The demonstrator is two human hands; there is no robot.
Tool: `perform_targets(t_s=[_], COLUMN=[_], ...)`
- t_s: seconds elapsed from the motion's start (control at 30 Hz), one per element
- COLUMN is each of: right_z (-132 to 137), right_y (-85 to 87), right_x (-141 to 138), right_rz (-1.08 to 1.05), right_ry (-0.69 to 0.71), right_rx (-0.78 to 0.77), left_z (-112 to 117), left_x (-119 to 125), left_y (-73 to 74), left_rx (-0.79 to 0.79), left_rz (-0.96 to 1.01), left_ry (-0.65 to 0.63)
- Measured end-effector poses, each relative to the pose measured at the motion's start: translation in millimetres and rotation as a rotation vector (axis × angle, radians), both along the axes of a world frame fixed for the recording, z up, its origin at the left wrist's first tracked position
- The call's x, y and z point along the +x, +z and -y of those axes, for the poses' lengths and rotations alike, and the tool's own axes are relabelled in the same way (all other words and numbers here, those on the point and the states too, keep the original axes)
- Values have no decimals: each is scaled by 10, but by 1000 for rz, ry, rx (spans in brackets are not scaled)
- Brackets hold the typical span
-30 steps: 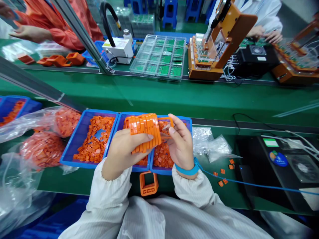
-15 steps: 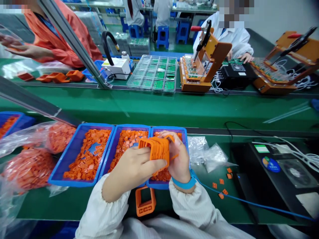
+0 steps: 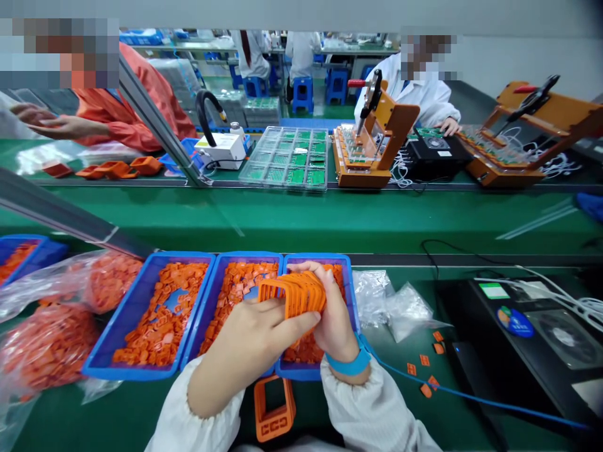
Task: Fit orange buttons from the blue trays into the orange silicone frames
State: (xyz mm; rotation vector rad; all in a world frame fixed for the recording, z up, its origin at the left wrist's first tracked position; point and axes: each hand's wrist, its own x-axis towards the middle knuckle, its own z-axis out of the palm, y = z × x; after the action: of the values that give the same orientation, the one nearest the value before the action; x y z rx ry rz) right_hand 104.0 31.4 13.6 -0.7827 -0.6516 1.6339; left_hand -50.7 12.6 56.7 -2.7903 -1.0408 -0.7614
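The left hand (image 3: 249, 342) and the right hand (image 3: 335, 320) both grip a stack of orange plastic frames (image 3: 294, 295), fingers wrapped around it, and hold it just above the rightmost blue tray (image 3: 315, 257), which is heaped with small orange parts (image 3: 306, 348). A blue wrist strap (image 3: 342, 365) circles the right wrist. Just left of that tray sits a second blue tray (image 3: 247, 255) of the same parts. In front of it, a single orange frame (image 3: 274, 409) lies on the green tabletop (image 3: 141, 408). To its right lie clear plastic bags (image 3: 391, 307).
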Motion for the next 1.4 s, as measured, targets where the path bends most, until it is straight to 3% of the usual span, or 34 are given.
perform_targets(t_s=[0.23, 0.33, 0.7, 0.93, 1.07, 1.23, 1.33, 1.4], right_z=[-8, 0, -2, 21, 26, -30, -84, -92], right_y=[78, 119, 171, 263, 238, 175, 169, 180], right_x=[63, 85, 110, 136, 120, 99, 130, 141], right_rz=[0, -27, -162, -289, -345, -383, -381, -401], right_ry=[18, 71, 210, 292, 264, 89, -113, -203], right_rx=[-58, -59, -58, -56, -77, -138, -156, -162], left_z=[-75, -56, 25, 124, 81, -179, -587, -962], left_x=[63, 98, 198, 266, 272, 146, -6, -96], left_y=[-307, -331, 98, 275, 319, 303, 293, 259], left_rx=[72, 107, 273, 346, 341, 242, 173, 21], left_rz=[51, 109, -165, -310, -270, -277, -302, -399], left_ry=[-27, -30, -96, -134, -141, -82, 137, 317])
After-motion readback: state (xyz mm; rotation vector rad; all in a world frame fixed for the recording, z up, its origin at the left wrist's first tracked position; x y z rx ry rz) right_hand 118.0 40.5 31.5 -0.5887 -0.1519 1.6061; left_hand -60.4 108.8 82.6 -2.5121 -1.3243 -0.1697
